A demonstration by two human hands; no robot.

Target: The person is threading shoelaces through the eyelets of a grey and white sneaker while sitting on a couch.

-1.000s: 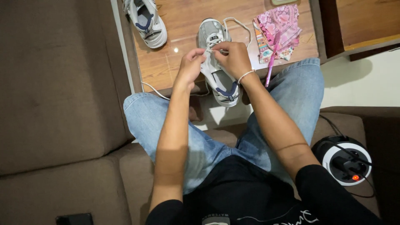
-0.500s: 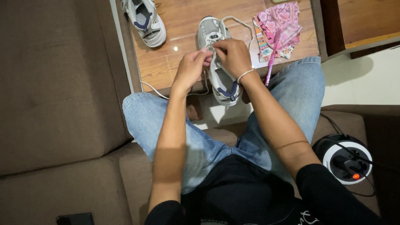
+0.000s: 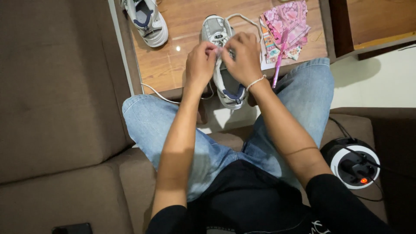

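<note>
We work the lace of a grey sneaker (image 3: 223, 65) on the wooden tabletop (image 3: 173, 60), both hands over its tongue.

A second sneaker (image 3: 145, 19) lies far left; our left hand (image 3: 200, 65) and right hand (image 3: 243, 56) meet fingertip to fingertip, fingers pinching the white lace (image 3: 242, 18); a pink patterned cloth (image 3: 286, 28) lies right.

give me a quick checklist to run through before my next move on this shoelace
1. Both hands on the lace: left hand and right hand pinch together over the shoe: ok.
2. Shoe resting on the wooden table: ok.
3. Lace tip visible: hidden by fingers: cannot tell.
4. Loose lace loops free past the toe: ok.
5. Pink pen close beside the right wrist: not ok.
</note>
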